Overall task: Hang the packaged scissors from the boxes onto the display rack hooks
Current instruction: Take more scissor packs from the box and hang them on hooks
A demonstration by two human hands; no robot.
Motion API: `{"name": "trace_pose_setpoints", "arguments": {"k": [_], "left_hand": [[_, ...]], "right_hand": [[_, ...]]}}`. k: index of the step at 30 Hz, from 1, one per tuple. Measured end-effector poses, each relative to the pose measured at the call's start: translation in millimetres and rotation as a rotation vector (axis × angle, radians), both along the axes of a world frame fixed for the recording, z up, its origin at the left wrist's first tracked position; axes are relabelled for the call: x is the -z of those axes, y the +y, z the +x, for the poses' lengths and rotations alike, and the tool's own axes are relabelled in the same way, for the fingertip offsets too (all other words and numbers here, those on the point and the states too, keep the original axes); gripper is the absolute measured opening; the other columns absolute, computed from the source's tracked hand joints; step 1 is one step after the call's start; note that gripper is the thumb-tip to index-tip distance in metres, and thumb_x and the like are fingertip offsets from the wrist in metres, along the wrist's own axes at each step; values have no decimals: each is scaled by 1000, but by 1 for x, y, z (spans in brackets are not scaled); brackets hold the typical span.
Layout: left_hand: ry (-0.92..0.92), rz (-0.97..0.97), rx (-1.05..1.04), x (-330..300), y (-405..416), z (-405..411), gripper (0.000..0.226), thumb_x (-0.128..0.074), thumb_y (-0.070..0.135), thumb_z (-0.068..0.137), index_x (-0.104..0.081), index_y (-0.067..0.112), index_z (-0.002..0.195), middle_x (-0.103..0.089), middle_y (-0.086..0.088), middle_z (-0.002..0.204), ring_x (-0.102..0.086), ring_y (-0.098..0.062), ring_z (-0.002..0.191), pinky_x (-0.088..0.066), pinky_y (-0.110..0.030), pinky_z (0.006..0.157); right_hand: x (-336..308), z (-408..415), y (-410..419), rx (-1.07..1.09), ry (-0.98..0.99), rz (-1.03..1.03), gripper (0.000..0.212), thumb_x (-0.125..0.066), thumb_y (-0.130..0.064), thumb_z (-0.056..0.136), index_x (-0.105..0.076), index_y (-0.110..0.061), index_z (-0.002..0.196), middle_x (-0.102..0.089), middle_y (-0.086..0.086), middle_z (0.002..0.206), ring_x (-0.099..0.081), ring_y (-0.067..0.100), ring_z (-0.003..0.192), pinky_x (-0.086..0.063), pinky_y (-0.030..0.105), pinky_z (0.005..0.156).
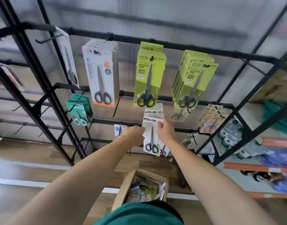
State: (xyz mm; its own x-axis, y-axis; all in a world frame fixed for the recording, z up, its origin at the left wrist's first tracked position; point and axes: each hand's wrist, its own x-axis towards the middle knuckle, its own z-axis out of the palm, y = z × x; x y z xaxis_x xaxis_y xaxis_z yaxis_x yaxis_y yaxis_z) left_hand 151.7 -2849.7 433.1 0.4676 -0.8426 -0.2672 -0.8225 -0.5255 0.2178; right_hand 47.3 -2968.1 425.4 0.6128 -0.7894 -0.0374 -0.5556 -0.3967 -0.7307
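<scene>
Both hands are up at the display rack (172, 46), holding one white scissors pack (151, 137) at a hook in the lower middle of the rack, just below the green packs (148, 78). The right hand (165, 129) pinches the pack's top right corner, near the hanging hole; the left hand (133, 132) is closed on its left edge and steadies it. More white packs (153, 112) already hang on the hook directly behind it. The pack looks light and fairly stiff: a flat card with a plastic front, weighted toward the black handles at the bottom, so it will probably swing if held only by the top. The best hold is likely on the card edges close to the hole, keeping the card from bending as the hole meets the hook tip. Below, an open cardboard box (123, 189) on the floor holds a loose heap of further packs. The floor is wood-patterned with a pale stripe; the rack stands against a ribbed translucent wall, and water bottles (230, 133) sit on shelving at the right.
</scene>
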Motion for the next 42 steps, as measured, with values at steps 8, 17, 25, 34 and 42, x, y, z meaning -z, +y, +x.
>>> {"name": "trace_pose_setpoints", "arguments": {"k": [8, 17, 25, 34, 42], "left_hand": [[70, -29, 33, -2, 9, 9, 22, -44, 20, 100, -57, 16, 117, -63, -7, 110, -56, -24, 91, -40, -32, 67], [87, 96, 87, 7, -3, 6, 33, -45, 29, 101, -52, 20, 132, -58, -9, 125, -57, -28, 106, -45, -34, 79], [126, 121, 119, 16, -4, -5, 34, -47, 30, 99, -50, 20, 132, -58, -8, 129, -58, -30, 113, -48, -39, 86], [138, 220, 75, 46, 15, -33, 41, -46, 37, 101, -43, 21, 139, -55, -4, 133, -55, -28, 121, -48, -43, 97], [287, 233, -194, 114, 56, -65, 52, -48, 35, 98, -30, 27, 147, -58, -7, 133, -59, -30, 114, -47, -39, 85]], "right_hand": [[6, 6, 0, 142, 66, -1, 20, -39, -15, 101, -52, -15, 116, -62, 9, 107, -60, 32, 96, -48, 41, 75], [11, 3, -6, 124, 199, 128, 26, -42, -35, 103, -49, -10, 106, -52, 5, 93, -58, 32, 96, -42, 37, 74], [22, -16, 6, 105, 213, 132, 11, -46, -27, 102, -44, -17, 106, -46, -5, 86, -51, 19, 77, -33, 21, 49], [72, -59, 40, -213, 479, 309, 47, -56, -35, 99, -47, -15, 141, -50, 4, 146, -52, 22, 129, -43, 33, 102], [130, -88, 51, -497, 712, 246, 52, -58, -32, 98, -45, -14, 146, -48, 5, 148, -50, 24, 132, -43, 35, 106]]}}
